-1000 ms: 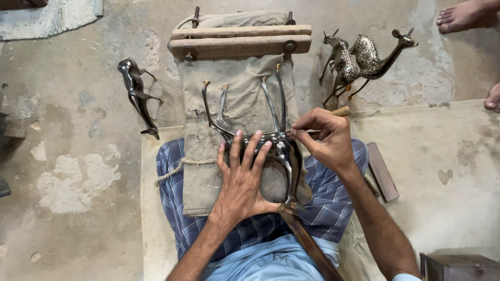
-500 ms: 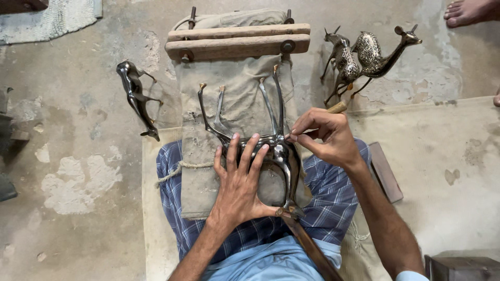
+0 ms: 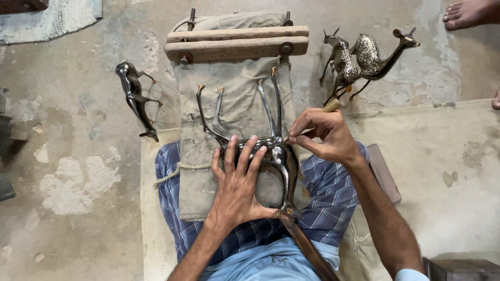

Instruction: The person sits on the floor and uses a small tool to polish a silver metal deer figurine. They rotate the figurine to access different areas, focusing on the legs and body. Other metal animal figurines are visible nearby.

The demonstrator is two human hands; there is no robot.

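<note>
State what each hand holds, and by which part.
The left hand presses flat on the body of the metal deer figure. The right hand pinches a wooden-handled tool low on its handle.

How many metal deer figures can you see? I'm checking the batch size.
4: one deer under the left hand on the lap cloth; one dark deer on the floor at left; two patterned deer standing at upper right. More may lie outside the view.

My right hand (image 3: pixel 325 136) and its tool slid slightly down-right along the metal deer (image 3: pixel 271 153); my left hand (image 3: pixel 237 182) fingers spread a bit wider.
</note>
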